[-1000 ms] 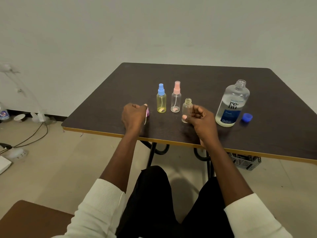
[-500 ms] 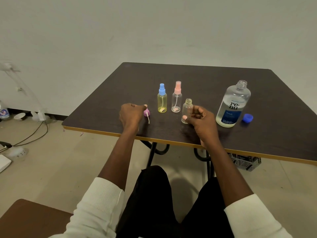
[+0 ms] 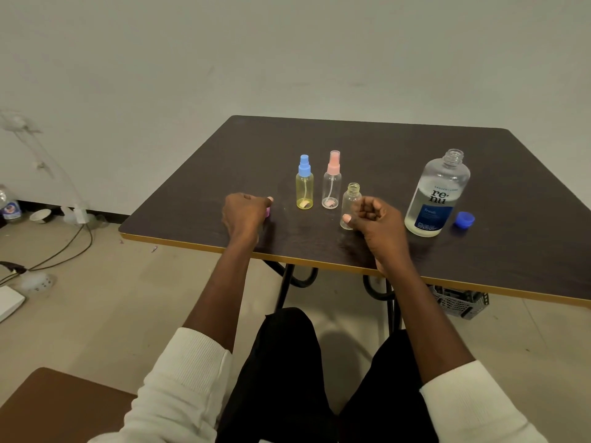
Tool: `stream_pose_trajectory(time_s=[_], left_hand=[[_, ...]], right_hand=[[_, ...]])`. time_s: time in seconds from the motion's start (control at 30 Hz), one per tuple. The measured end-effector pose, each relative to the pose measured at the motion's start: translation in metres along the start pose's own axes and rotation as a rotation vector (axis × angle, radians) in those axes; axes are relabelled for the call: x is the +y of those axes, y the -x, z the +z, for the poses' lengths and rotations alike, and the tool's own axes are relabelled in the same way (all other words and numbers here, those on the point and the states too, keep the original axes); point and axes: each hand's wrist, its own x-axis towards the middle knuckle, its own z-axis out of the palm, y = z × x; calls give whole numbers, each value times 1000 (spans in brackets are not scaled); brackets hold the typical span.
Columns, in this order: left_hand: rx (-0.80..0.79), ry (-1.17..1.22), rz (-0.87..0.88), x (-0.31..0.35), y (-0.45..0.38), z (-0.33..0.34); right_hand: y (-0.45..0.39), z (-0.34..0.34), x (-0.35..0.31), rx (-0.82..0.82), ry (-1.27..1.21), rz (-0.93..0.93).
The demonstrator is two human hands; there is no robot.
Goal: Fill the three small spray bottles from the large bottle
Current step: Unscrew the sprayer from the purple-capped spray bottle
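- The table carries everything for the task; all the bottles stand in its near half.
- The large bottle stands upright at about 3 o'clock from the small ones, neck open, partly full of clear liquid, with its blue cap lying just beside its base on the right.
- The right hand sits at 6 o'clock of the group, fingers curled; its thumb tip touches the low side of the open small bottle, but whether the fingers truly grip it I cannot tell.
- The left hand rests at 9 o'clock of the group, fingers curled down over a small pink spray top, mostly hidden under them.
- The yellow bottle with a blue sprayer and the clear bottle with a pink sprayer stand side by side, capped, at 11 o'clock of the open one; both look close to empty.
- Step in hand, as I judge it: the first small bottle is uncapped and ready, nothing poured yet.
- Next move calls for letting go of the spray top, steadying the open small bottle with one hand, and lifting the large bottle with the other to tip it slowly: wide neck over narrow neck will spill easily.
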Motion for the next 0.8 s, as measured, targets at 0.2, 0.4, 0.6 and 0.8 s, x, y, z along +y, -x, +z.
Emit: stream_pose_trajectory(time_s=[0.2,0.4,0.6,0.8], left_hand=[[-13,-4,4,-3,-4,0],[5,18,-12,-3,-5,-1],[22,14,-1,-4,-9,-5],[33,8,-6,-4,-11,-8]], right_hand=[[1,0,-1,-6,5,-5],[1,-1,-2,-1,16,4],[1,0,-2,2,-2,-8],[0,-1,-1,0,-3,-9]])
